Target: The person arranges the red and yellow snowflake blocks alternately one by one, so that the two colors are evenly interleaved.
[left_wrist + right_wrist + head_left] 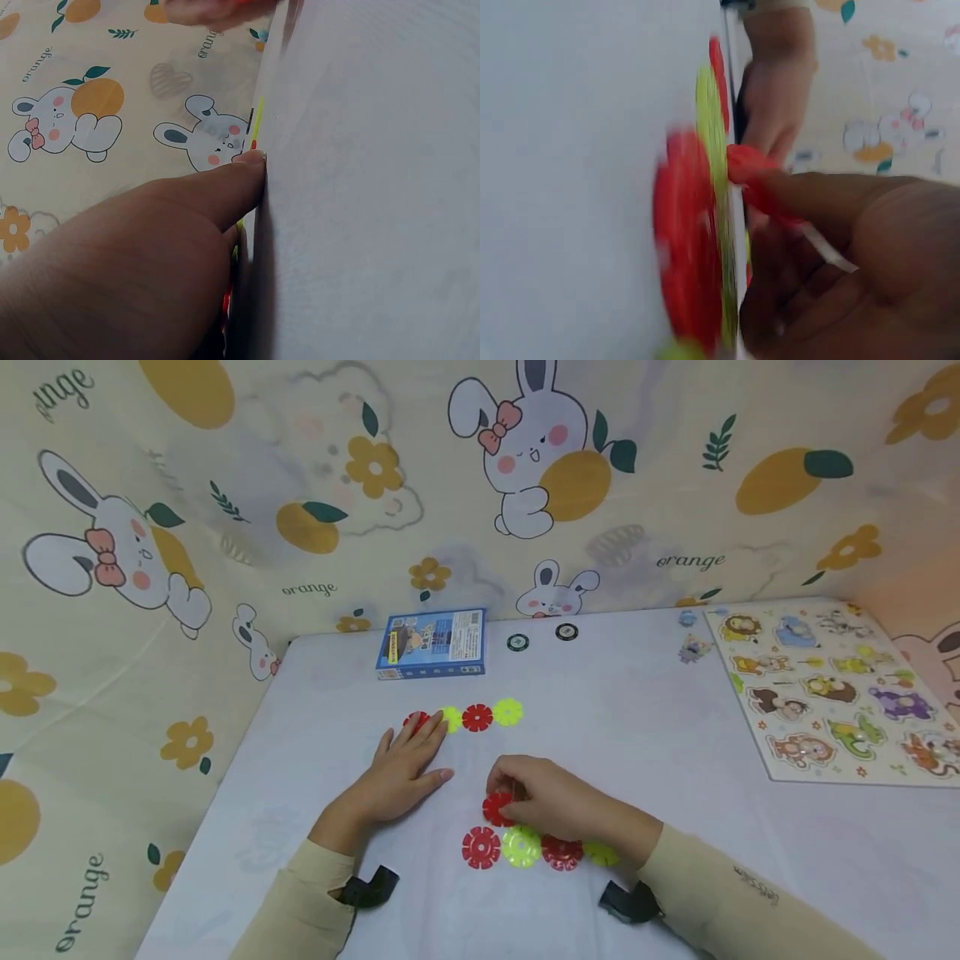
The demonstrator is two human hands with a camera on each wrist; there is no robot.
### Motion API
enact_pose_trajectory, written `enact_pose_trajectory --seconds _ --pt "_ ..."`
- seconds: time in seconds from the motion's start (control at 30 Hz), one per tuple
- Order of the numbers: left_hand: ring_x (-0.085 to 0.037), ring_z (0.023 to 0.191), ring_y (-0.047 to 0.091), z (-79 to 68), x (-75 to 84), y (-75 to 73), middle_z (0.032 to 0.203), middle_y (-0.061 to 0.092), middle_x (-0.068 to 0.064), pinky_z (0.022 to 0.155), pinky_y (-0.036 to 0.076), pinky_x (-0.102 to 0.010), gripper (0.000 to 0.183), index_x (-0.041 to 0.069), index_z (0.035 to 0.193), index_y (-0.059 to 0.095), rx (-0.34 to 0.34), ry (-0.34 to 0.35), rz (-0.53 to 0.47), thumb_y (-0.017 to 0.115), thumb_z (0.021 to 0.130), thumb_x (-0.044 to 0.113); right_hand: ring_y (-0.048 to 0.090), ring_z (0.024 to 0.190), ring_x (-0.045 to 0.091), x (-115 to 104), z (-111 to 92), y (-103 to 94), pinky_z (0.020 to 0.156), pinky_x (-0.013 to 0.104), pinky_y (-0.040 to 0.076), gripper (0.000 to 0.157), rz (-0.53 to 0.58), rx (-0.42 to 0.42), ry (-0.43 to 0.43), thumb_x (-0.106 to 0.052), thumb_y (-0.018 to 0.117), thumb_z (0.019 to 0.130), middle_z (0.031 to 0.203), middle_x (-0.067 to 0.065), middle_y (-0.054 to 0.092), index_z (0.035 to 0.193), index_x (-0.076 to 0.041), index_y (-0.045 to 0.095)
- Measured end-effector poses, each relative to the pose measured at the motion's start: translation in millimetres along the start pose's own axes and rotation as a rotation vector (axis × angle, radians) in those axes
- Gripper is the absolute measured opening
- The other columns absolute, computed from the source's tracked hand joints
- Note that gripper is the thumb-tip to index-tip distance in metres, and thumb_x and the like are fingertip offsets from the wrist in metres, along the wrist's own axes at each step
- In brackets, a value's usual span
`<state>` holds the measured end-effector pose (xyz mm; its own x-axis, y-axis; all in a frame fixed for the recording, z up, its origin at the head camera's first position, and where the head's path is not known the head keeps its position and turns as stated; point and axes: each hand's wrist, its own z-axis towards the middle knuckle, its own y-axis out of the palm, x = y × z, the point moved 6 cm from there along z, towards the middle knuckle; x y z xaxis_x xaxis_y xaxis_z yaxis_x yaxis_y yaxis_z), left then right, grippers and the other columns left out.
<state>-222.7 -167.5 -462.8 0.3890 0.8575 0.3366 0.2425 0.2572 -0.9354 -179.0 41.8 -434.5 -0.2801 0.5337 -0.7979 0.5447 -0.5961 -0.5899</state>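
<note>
My left hand (396,783) lies with fingers extended, its fingertips on the left end of the far row of notched plastic discs. In that row are a partly covered red disc (415,720), a yellow-green disc (452,718), a red disc (477,717) and a yellow-green disc (508,712). Between thumb and fingers, my right hand (558,793) pinches another red notched disc (497,808), also seen blurred in the right wrist view. Just below it runs a near row: red disc (481,847), yellow-green disc (521,847), red disc (562,853) and yellow-green disc (602,854), partly behind the hand.
At the back stands a blue box (431,644), with two dark round chips (517,642) to its right. An animal puzzle board (757,774) lies at the right, small figures (693,648) beside it. A printed cloth (480,560) hangs behind the white table (637,710).
</note>
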Motion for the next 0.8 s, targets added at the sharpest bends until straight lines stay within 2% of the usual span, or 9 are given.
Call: enact_pose_trajectory --seconds 0.1,0.2,0.3,0.4,0.53,0.67,0.73,0.8 --pt "-0.021 0.144 -0.005 0.5 0.1 1.3 0.158 0.006 0.012 0.109 -0.005 -0.058 0.08 0.03 0.154 0.016 -0.004 -0.001 0.004 0.046 0.089 0.065 0.058 0.085 0.017 6 -4 -15.8 0.066 0.029 0.054 0.022 0.104 0.055 0.031 -0.024 0.074 0.085 0.091 -0.008 0.061 0.103 -0.03 0.062" --pt "-0.021 0.144 -0.006 0.9 0.5 1.7 0.158 0.006 0.012 0.109 -0.005 -0.057 0.08 0.03 0.154 0.017 -0.004 0.001 0.008 0.046 0.089 0.066 0.058 0.083 0.021 21 -7 -39.2 0.065 0.032 0.054 0.019 0.16 0.156 0.088 -0.023 0.071 0.088 0.091 -0.003 0.061 0.103 -0.03 0.063" --pt "-0.022 0.144 -0.005 0.6 1.2 1.5 0.158 0.007 0.011 0.109 -0.005 -0.058 0.08 0.029 0.154 0.018 0.001 0.009 0.009 0.046 0.089 0.065 0.059 0.083 0.023 44 -9 -61.8 0.065 0.034 0.055 0.022 0.203 0.26 0.159 -0.017 0.069 0.09 0.094 0.003 0.059 0.109 -0.027 0.061" --pt "-0.022 0.144 -0.004 0.3 1.1 1.5 0.158 0.007 0.011 0.109 -0.004 -0.058 0.08 0.029 0.154 0.018 0.007 0.012 0.011 0.047 0.089 0.065 0.059 0.085 0.024 65 -10 -78.2 0.067 0.033 0.054 0.028 0.195 0.338 0.203 -0.012 0.066 0.091 0.098 0.007 0.058 0.117 -0.021 0.058" --pt "-0.022 0.144 -0.004 0.2 0.1 2.2 0.158 0.007 0.012 0.109 -0.004 -0.058 0.08 0.029 0.154 0.018 0.011 0.01 0.015 0.046 0.088 0.066 0.056 0.096 0.024 81 -10 -86.9 0.075 0.032 0.053 0.039 0.164 0.378 0.252 -0.014 0.065 0.092 0.11 0.007 0.057 0.13 -0.015 0.054" --pt "-0.021 0.144 -0.005 0.1 -0.7 2.3 0.158 0.007 0.011 0.109 -0.004 -0.058 0.08 0.03 0.154 0.017 0.011 0.009 0.019 0.046 0.088 0.066 0.053 0.105 0.025 78 -10 -89.3 0.081 0.036 0.052 0.049 0.087 0.375 0.254 -0.019 0.067 0.091 0.126 0.008 0.052 0.137 -0.013 0.051" --pt "-0.022 0.144 -0.004 0.0 -0.6 1.6 0.159 0.007 0.011 0.109 -0.004 -0.058 0.08 0.029 0.154 0.017 0.013 0.011 0.02 0.047 0.088 0.065 0.051 0.113 0.028 71 -10 -89.3 0.085 0.041 0.051 0.052 -0.012 0.347 0.22 -0.021 0.067 0.09 0.133 0.009 0.048 0.138 -0.012 0.05" --pt "-0.022 0.144 -0.004 -0.1 -0.2 0.8 0.159 0.008 0.01 0.109 -0.003 -0.059 0.08 0.029 0.154 0.018 0.017 0.014 0.019 0.047 0.089 0.065 0.043 0.124 0.031 64 -10 -87.3 0.091 0.047 0.047 0.055 -0.177 0.288 0.181 -0.024 0.068 0.09 0.143 0.009 0.041 0.14 -0.012 0.05"
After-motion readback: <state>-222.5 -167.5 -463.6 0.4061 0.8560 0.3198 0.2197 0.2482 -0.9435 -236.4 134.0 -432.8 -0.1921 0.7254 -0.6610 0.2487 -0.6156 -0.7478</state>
